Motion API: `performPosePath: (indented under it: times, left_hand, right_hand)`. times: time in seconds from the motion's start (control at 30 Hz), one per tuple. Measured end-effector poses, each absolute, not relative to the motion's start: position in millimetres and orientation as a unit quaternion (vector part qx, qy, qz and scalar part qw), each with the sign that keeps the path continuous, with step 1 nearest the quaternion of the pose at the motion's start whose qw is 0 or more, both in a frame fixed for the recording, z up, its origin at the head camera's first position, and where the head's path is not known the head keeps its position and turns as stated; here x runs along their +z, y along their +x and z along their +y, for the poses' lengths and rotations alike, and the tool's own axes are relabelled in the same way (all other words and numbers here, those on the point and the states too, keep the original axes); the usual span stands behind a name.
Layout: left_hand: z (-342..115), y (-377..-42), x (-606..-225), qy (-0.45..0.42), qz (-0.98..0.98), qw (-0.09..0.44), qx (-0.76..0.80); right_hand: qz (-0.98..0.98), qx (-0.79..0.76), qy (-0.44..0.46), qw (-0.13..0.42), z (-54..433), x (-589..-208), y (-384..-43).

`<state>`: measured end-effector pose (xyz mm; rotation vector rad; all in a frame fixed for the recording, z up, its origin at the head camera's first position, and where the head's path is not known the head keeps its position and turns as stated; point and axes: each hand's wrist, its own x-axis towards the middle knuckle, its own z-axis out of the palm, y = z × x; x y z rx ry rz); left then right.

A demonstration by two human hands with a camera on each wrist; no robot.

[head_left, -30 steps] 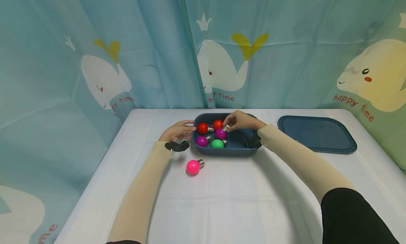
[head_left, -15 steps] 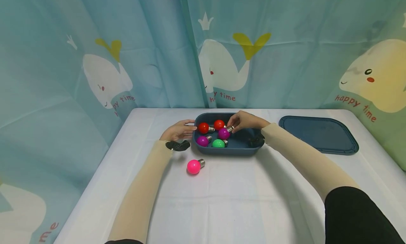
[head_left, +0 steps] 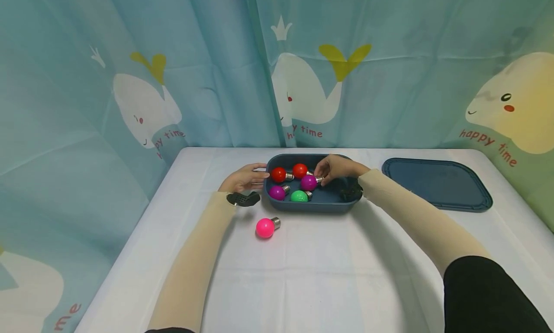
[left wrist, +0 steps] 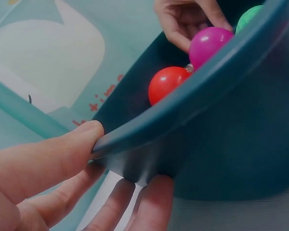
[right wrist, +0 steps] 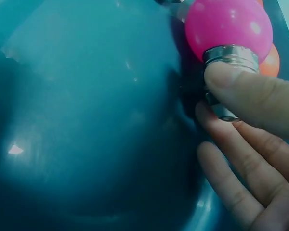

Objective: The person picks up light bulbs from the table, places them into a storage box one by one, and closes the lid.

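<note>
Bulb in hand: the purple bulb [head_left: 308, 182] has shifted slightly toward the right end of the bin [head_left: 311, 207], its metal base [right wrist: 231, 55] tipping lower; the right hand [head_left: 339, 166] has moved with it.
Right hand: pinches that base between thumb and fingers, inside the bin; whether the bulb touches the bottom cannot be told.
Left hand: fingers fairly straight against the outside of the bin's left end, thumb at the rim.
Other bulbs: in the bin's left half, a red bulb [head_left: 278, 175] by the left end, a second red bulb [head_left: 299, 170] toward the far wall, a second purple bulb [head_left: 277, 192] in the near left corner and a green bulb [head_left: 299, 196] by the near wall.
Pink bulb: a pink bulb [head_left: 265, 228] lies on the surface, in front of the bin's near wall.
Surface: the surface [head_left: 320, 275] is covered in white cloth, faintly creased; the bin sits near its far edge, and a flat dark blue tray [head_left: 437, 185] near its far right corner.
Room: pale blue-green curtain [head_left: 216, 97] behind the far edge and along the left, printed with white whales, yellow tails and small crowns.
Writing: "happy time" in red at right; partly hidden by folds at left and middle; "me" at lower left.
</note>
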<state>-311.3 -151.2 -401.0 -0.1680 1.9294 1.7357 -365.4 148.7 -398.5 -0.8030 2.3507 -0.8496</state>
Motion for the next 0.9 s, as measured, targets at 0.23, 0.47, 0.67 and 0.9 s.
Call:
performPosePath:
  times: [0.23, 0.47, 0.67, 0.9]
  left_hand:
    - [-151, -311, -401, -0.063, 0.715, 0.267, 0.643]
    - [-150, -311, -400, -0.064, 0.715, 0.265, 0.643]
    - [-150, -312, -400, -0.060, 0.717, 0.264, 0.642]
    - [-150, -310, -400, -0.064, 0.716, 0.264, 0.643]
  right_hand:
    - [0.862, -0.326, -0.292, 0.255, 149, -402, -366]
    - [0.858, -0.330, -0.303, 0.252, 150, -402, -367]
    - [0.863, -0.319, -0.300, 0.253, 151, -398, -366]
    - [0.858, -0.327, -0.297, 0.261, 157, -390, -366]
